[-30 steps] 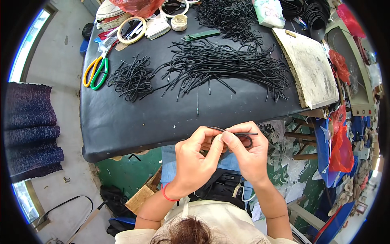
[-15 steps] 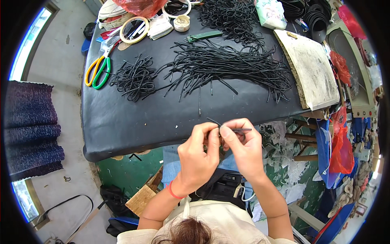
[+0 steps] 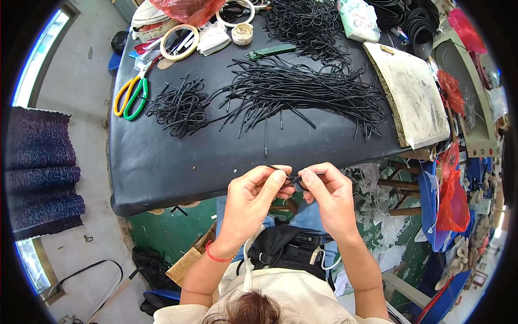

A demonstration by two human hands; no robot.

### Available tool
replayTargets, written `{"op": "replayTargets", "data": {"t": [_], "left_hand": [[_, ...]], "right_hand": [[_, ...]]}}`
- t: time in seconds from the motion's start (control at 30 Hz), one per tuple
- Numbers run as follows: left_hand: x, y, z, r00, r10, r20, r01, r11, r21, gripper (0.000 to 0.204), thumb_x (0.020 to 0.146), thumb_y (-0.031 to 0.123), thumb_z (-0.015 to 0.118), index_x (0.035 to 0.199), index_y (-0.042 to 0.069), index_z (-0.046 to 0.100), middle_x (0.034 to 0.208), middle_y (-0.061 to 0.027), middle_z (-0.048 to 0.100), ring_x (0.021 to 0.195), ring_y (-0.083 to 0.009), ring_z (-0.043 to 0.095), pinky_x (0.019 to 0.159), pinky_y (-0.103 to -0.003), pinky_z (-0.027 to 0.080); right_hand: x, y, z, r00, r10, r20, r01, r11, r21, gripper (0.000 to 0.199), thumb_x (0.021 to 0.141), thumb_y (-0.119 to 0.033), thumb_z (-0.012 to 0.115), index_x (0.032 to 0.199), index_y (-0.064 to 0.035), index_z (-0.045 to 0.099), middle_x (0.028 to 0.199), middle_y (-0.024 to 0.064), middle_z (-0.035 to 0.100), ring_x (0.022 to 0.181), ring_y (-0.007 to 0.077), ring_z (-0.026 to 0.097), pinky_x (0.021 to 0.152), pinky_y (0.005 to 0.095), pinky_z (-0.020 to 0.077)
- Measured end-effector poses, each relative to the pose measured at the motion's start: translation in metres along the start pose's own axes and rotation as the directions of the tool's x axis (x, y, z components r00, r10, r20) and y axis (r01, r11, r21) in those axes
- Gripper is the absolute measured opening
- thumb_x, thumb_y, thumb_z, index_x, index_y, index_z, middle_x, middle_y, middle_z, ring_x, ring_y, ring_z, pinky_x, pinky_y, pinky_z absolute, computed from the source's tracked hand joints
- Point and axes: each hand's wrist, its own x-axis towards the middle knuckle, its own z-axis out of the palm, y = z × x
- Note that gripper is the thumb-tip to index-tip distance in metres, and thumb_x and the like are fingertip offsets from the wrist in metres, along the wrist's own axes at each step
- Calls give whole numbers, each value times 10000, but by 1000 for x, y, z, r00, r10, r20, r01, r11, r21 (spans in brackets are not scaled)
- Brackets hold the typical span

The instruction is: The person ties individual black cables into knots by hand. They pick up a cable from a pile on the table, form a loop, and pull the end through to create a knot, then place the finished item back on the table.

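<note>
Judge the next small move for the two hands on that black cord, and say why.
Probably draw the hands apart to tighten the crossing: the left hand and right hand each pinch the short black cord, which looks looped between the fingertips and still slack.

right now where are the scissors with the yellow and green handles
In the head view, the scissors lie on the black table's far left, beside the small tangle of black cords.

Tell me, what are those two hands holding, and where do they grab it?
A thin black cord, pinched between the left hand and the right hand, fingertips gripping it near its middle.
</note>
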Motion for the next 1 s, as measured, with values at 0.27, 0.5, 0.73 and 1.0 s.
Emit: {"op": "replayTargets", "data": {"t": [0.27, 0.5, 0.73, 1.0], "left_hand": [[-2, 2, 6, 983, 182, 38, -177, 857, 484, 152, 881, 78, 564, 937, -53, 615, 764, -66, 655, 655, -98, 635, 586, -227, 520], [-5, -2, -3, 1000, -1, 14, 1, 1000, 26, 201, 865, 84, 603, 1034, -25, 605, 879, -75, 638, 782, -107, 617, 680, -228, 508], [-10, -2, 2, 1000, -3, 31, 5, 998, -70, 206, 840, 60, 632, 1025, -29, 609, 879, -76, 646, 782, -89, 595, 683, -225, 499], [-11, -10, 3, 1000, 11, -27, -13, 995, -97, 179, 831, 37, 637, 989, -43, 619, 856, -81, 644, 731, -97, 596, 624, -218, 500]], "right_hand": [[4, -7, 2, 998, -30, 54, 38, 989, -144, 154, 855, -154, 638, 793, -20, 594, 689, -17, 594, 592, 4, 474, 513, 167, 380], [-1, -6, -3, 989, 45, 138, -41, 999, -30, 133, 842, -116, 645, 882, 5, 607, 759, 20, 624, 670, 37, 538, 580, 182, 425], [-11, -7, 6, 992, -29, 124, 28, 1000, 10, 120, 873, -62, 584, 954, 26, 585, 821, 56, 632, 747, 75, 575, 671, 211, 472], [-16, 4, 6, 976, -149, 160, 178, 967, -182, 118, 886, -2, 518, 984, 56, 550, 913, 64, 568, 793, 89, 564, 683, 217, 463]]}}
